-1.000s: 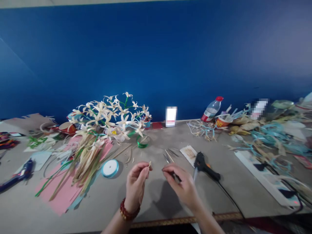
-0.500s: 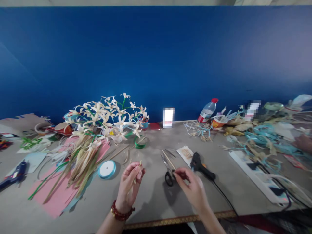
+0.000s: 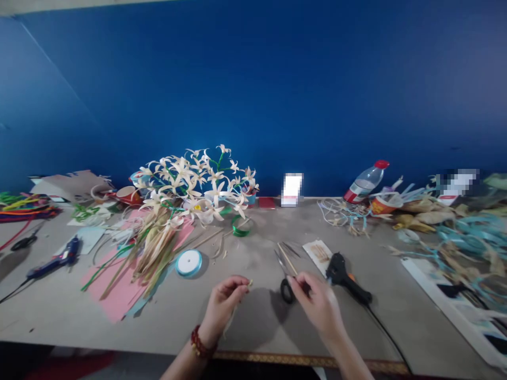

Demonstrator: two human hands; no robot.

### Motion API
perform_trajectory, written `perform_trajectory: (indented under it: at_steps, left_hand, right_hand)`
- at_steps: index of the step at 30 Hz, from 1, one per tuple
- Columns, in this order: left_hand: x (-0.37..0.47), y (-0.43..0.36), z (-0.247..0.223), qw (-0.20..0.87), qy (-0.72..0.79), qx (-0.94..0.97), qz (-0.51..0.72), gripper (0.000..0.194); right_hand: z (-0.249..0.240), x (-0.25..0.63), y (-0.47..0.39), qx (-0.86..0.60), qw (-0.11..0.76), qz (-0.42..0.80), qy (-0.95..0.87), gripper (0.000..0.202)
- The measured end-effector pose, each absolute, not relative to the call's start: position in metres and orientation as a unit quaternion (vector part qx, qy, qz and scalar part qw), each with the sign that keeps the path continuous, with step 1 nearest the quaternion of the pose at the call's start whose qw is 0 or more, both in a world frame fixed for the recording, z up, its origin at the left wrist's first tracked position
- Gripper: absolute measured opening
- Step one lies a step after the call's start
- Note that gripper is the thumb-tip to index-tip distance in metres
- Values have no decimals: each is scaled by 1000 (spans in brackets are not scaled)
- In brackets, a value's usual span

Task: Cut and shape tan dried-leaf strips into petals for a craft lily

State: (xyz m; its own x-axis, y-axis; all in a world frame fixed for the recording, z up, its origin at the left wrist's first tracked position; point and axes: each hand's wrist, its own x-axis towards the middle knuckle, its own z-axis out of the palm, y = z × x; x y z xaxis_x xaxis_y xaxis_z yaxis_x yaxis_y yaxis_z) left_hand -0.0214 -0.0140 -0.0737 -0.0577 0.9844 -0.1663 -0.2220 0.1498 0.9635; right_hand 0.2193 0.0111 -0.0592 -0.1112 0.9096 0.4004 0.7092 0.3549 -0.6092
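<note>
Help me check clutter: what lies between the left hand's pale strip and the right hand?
The head view shows the scissors' black handle beside the right hand, then only tabletop to the strip.

The scissors (image 3: 282, 288) are black-handled, the flowers (image 3: 182, 170) cream (with green stems (image 3: 219, 163)).

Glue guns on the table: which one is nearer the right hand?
The black glue gun, lying just beside the right hand; the blue glue gun lies far off, at the picture's left.

A craft workshop, with black glue gun (image 3: 340, 270), ribbon spool (image 3: 188, 263), scissors (image 3: 284, 268) and artificial flowers (image 3: 216, 193)
</note>
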Motion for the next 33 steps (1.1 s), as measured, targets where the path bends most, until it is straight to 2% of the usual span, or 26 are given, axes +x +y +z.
perform_trajectory:
  at_steps: [3, 7, 11, 14, 21, 33]
  left_hand:
    - [-37, 1, -69, 539, 526, 377, 539, 29]
    - [-51, 16, -60, 551, 517, 355, 550, 29]
    - [-50, 17, -45, 641, 451, 291, 548, 26]
    - [-39, 8, -29, 737, 347, 213, 540, 19]
    - [-9, -9, -1, 839, 216, 132, 481, 15]
    - [-3, -17, -2, 880, 187, 68, 430, 13]
  right_hand:
    - [-61, 207, 11, -536, 345, 149, -756, 30]
    - [-69, 196, 2, -515, 309, 155, -784, 28]
    - [-72, 190, -8, -498, 300, 214, -785, 27]
    - [-58, 184, -9, -496, 337, 276, -751, 25]
    - [0, 165, 1, -441, 478, 442, -618, 19]
    - [15, 164, 8, -364, 486, 458, -650, 16]
